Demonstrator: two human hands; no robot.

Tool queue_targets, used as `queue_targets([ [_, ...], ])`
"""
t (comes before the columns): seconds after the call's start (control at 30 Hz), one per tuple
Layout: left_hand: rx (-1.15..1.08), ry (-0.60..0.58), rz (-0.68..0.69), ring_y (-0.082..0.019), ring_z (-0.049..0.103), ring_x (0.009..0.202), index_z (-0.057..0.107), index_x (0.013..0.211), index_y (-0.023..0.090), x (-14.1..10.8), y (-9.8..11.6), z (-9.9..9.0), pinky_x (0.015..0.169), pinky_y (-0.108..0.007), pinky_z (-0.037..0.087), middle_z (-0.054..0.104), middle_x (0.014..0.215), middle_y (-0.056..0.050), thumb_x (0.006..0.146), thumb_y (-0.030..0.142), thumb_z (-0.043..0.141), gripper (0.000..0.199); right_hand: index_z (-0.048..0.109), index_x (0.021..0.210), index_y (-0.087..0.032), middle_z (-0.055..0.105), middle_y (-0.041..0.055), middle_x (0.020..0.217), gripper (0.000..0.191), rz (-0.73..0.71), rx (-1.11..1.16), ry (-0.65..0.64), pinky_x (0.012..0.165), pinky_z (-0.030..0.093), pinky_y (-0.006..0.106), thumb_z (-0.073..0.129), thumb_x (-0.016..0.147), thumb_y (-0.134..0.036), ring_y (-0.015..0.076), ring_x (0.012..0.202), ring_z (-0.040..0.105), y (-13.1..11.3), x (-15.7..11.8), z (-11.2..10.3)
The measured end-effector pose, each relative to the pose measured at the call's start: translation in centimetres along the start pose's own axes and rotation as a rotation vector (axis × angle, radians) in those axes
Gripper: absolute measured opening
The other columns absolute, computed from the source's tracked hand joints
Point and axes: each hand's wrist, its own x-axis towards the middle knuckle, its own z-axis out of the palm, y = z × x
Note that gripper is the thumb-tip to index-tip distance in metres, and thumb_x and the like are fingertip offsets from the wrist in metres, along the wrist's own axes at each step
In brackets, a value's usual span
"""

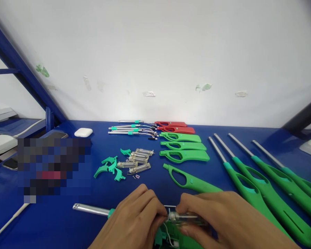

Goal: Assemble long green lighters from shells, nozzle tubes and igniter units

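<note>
In the lower middle, my right hand point(217, 214) grips a clear lighter fuel tank point(185, 218) between thumb and fingers. My left hand point(134, 218) is closed, its fingertips pinched at the tank's left end; exactly what they grip is hidden. Under both hands is a green lighter handle shell point(189, 242), mostly covered, with a white wire point(168, 232) curving inside it. A metal lighter tube point(92, 209) with a teal collar sticks out to the left, past my left hand. Just beyond my hands lies a loose green handle shell point(194, 180).
Several clear tanks point(140, 168) and teal triggers point(102, 169) lie mid-table. Behind them are wired metal tubes point(123, 132) and red shells point(177, 130). Long green lighters point(272, 183) lie at right. A white earbud case point(83, 132) is at back left, before the white wall point(155, 52).
</note>
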Motion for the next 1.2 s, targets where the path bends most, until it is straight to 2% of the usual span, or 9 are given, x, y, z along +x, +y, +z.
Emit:
queue_targets([
  [0.27, 0.025, 0.033, 0.037, -0.018, 0.060, 0.077, 0.059, 0.091, 0.022, -0.3, -0.1, 0.3, 0.081, -0.035, 0.056, 0.067, 0.087, 0.001, 0.103, 0.002, 0.042, 0.029, 0.062, 0.085, -0.027, 0.075, -0.0103, 0.072, 0.026, -0.047, -0.019, 0.004, 0.045, 0.037, 0.028, 0.075, 0.084, -0.005, 0.0149, 0.056, 0.075, 0.3, 0.1, 0.7],
  [0.5, 0.060, 0.046, 0.095, -0.018, 0.056, 0.079, 0.058, 0.093, 0.022, -0.5, -0.5, 0.4, 0.079, -0.033, 0.049, 0.066, 0.089, 0.002, 0.099, -0.002, 0.050, 0.026, 0.061, 0.081, -0.027, 0.072, -0.0126, 0.063, 0.040, -0.120, -0.074, 0.103, 0.037, 0.030, 0.035, 0.093, 0.069, -0.007, 0.0155, 0.045, 0.070, 0.0, 0.4, 0.8],
  [0.67, 0.072, 0.034, 0.115, -0.019, 0.054, 0.081, 0.058, 0.095, 0.022, -0.8, -0.8, 0.9, 0.080, -0.034, 0.047, 0.066, 0.092, 0.002, 0.099, -0.001, 0.053, 0.024, 0.062, 0.082, -0.027, 0.073, -0.0123, 0.065, 0.037, -0.123, -0.038, 0.118, 0.039, 0.038, 0.031, 0.094, 0.072, -0.010, 0.0153, 0.047, 0.072, 0.3, 0.0, 1.1],
  [0.83, 0.136, 0.039, 0.128, -0.020, 0.055, 0.080, 0.059, 0.093, 0.022, -0.3, -0.7, 1.1, 0.076, -0.034, 0.048, 0.065, 0.088, 0.001, 0.099, 0.000, 0.056, 0.023, 0.066, 0.082, -0.028, 0.074, -0.0087, 0.071, 0.021, -0.079, 0.000, 0.136, 0.049, 0.050, 0.025, 0.076, 0.088, -0.010, 0.0156, 0.058, 0.074, 0.9, -0.3, 1.3],
  [0.93, 0.128, 0.028, 0.112, -0.019, 0.059, 0.080, 0.060, 0.093, 0.023, 0.0, -0.4, 0.6, 0.075, -0.033, 0.052, 0.066, 0.087, 0.002, 0.102, 0.004, 0.055, 0.021, 0.070, 0.085, -0.030, 0.074, -0.0087, 0.079, 0.023, -0.071, 0.001, 0.177, 0.058, 0.057, 0.024, 0.086, 0.082, -0.013, 0.0162, 0.069, 0.077, 0.9, -0.3, 1.3],
  [1.0, 0.122, 0.035, 0.099, -0.020, 0.063, 0.084, 0.062, 0.098, 0.024, -0.2, -0.2, 0.3, 0.081, -0.033, 0.056, 0.068, 0.091, 0.002, 0.105, 0.011, 0.054, 0.017, 0.072, 0.087, -0.031, 0.074, -0.0094, 0.084, 0.028, -0.078, -0.019, 0.212, 0.059, 0.059, 0.024, 0.092, 0.077, -0.015, 0.0162, 0.075, 0.078, 0.8, -0.5, 1.4],
  [1.03, 0.125, 0.046, 0.092, -0.020, 0.066, 0.087, 0.063, 0.102, 0.025, -0.5, -0.2, 0.2, 0.086, -0.035, 0.058, 0.070, 0.095, 0.002, 0.105, 0.014, 0.055, 0.014, 0.073, 0.088, -0.032, 0.074, -0.0092, 0.087, 0.025, -0.091, -0.038, 0.230, 0.057, 0.059, 0.023, 0.092, 0.080, -0.017, 0.0159, 0.076, 0.078, 0.8, -0.6, 1.5],
  [1.1, 0.138, 0.065, 0.077, -0.021, 0.070, 0.095, 0.064, 0.111, 0.026, -1.4, -0.4, 0.0, 0.097, -0.039, 0.059, 0.073, 0.104, 0.002, 0.106, 0.021, 0.058, 0.010, 0.073, 0.089, -0.031, 0.075, -0.0072, 0.089, 0.010, -0.132, -0.086, 0.282, 0.051, 0.057, 0.024, 0.077, 0.097, -0.026, 0.0148, 0.074, 0.079, 0.7, -1.1, 1.8],
  [1.2, 0.188, 0.112, 0.076, -0.023, 0.072, 0.105, 0.061, 0.129, 0.029, -2.8, -1.1, 0.0, 0.100, -0.041, 0.061, 0.074, 0.115, 0.001, 0.107, 0.035, 0.062, 0.023, 0.075, 0.099, -0.030, 0.076, -0.0042, 0.090, 0.041, -0.200, -0.133, 0.329, 0.050, 0.056, 0.022, 0.039, 0.118, -0.037, 0.0124, 0.073, 0.078, 1.1, -2.1, 2.8],
])
